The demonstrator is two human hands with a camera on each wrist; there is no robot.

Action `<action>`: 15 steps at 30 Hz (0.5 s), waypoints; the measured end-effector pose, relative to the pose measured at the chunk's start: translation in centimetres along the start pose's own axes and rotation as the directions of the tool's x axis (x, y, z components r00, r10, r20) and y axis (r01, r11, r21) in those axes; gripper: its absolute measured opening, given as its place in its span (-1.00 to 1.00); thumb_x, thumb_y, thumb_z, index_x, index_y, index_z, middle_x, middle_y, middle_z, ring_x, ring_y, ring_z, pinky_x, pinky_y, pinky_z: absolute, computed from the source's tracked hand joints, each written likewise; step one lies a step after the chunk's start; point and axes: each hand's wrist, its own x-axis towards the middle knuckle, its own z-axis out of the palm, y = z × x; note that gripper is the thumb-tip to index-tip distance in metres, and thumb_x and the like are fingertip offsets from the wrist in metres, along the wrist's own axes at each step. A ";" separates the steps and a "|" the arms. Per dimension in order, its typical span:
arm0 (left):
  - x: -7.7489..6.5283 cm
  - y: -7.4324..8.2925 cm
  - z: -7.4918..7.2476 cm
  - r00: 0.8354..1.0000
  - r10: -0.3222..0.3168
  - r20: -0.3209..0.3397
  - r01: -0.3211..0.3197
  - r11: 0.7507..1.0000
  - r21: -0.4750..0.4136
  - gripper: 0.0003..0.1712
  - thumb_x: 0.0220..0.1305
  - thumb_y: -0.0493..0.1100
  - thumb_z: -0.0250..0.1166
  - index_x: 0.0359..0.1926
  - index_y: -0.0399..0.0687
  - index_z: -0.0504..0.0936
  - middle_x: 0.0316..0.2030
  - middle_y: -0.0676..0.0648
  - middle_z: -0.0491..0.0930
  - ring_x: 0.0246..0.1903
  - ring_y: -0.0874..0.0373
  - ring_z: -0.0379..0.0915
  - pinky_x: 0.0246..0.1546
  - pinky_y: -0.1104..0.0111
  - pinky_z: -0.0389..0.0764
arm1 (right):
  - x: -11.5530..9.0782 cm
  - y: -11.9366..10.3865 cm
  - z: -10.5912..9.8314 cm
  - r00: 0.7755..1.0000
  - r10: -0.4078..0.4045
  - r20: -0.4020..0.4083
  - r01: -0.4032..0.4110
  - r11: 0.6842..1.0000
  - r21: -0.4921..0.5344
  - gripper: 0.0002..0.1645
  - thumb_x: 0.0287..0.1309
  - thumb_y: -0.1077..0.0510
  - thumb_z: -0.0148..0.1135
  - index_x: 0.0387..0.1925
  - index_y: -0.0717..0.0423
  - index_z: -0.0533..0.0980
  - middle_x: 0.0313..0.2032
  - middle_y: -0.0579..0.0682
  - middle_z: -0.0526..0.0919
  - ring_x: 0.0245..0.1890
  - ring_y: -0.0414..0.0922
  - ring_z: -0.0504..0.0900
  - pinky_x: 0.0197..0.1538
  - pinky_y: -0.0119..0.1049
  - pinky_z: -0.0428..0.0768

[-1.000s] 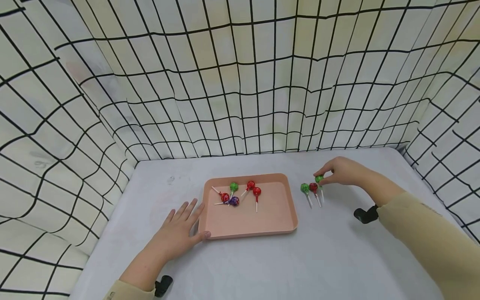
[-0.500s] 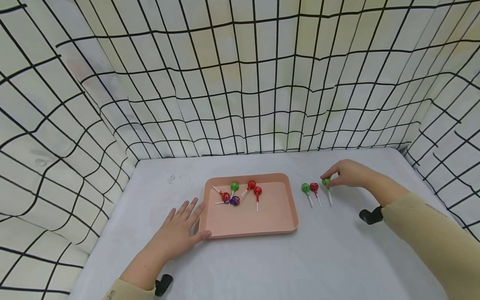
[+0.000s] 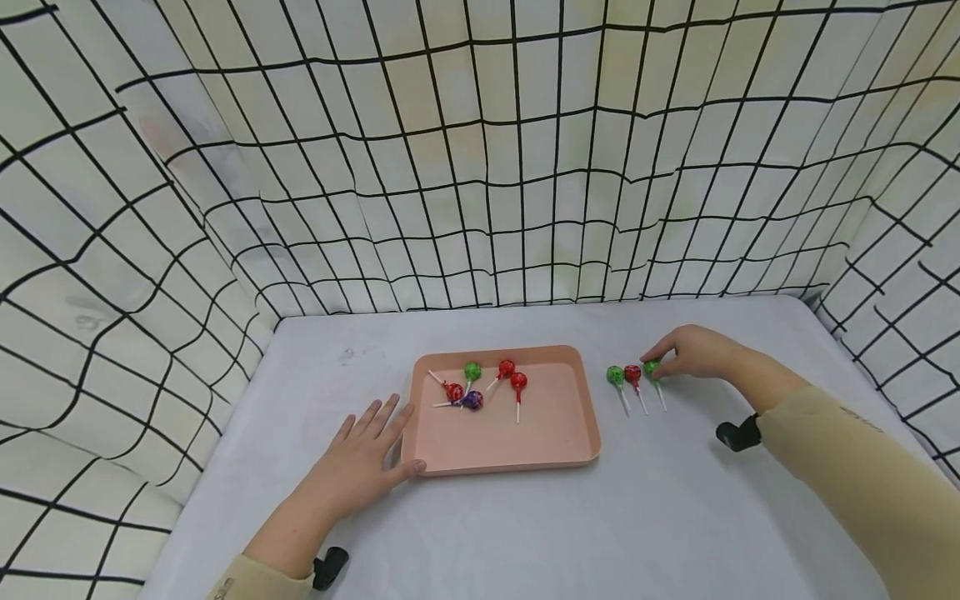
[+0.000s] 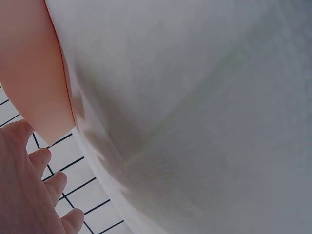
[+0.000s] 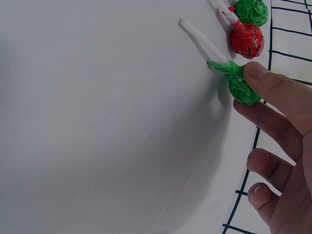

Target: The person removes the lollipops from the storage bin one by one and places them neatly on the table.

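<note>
Between thumb and forefinger, my right hand (image 3: 693, 350) pinches the green head of a lollipop (image 5: 242, 87), whose white stick points toward the front of the table. Just left of it lie a red lollipop (image 3: 633, 375) and another green lollipop (image 3: 615, 376), side by side with their sticks toward me. My left hand (image 3: 363, 458) is spread out at the left edge of a pink tray (image 3: 525, 442), fingers straight, thumb at its front left corner. Inside the tray are a green lollipop (image 3: 472, 372), a purple lollipop (image 3: 472, 401) and several red ones (image 3: 518, 381).
A white cloth covers the table (image 3: 510, 533). White walls with a black grid (image 3: 517, 167) enclose its back and sides. Black wrist straps (image 3: 738, 433) show at both sleeves.
My right hand first shifted right with the green lollipop, then came slightly back and down, bringing it closer beside the red one. The left hand stays at the tray.
</note>
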 end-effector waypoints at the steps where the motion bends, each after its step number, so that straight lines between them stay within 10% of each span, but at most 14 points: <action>1: 0.0 0.0 0.0 1.000 -0.001 -0.001 0.001 1.000 0.001 0.06 0.22 0.46 0.17 0.56 0.06 0.07 0.55 -0.15 -0.05 0.51 -0.20 -0.17 0.43 -0.23 -0.12 | 0.0 0.0 0.0 1.000 0.000 -0.001 0.000 1.000 0.000 -0.64 0.15 0.01 0.43 0.01 -0.08 0.71 0.07 0.11 0.67 0.15 0.19 0.52 0.16 0.19 0.50; 15: -0.1 0.2 -0.3 1.000 -0.002 0.002 0.002 1.000 -0.005 0.05 0.23 0.46 0.16 0.56 0.06 0.08 0.54 -0.16 -0.03 0.51 -0.21 -0.15 0.42 -0.24 -0.11 | 0.4 0.3 0.6 1.000 0.009 -0.013 -0.009 1.000 0.020 -0.64 0.17 0.04 0.41 0.03 -0.09 0.70 0.13 0.14 0.63 0.19 0.20 0.50 0.19 0.20 0.48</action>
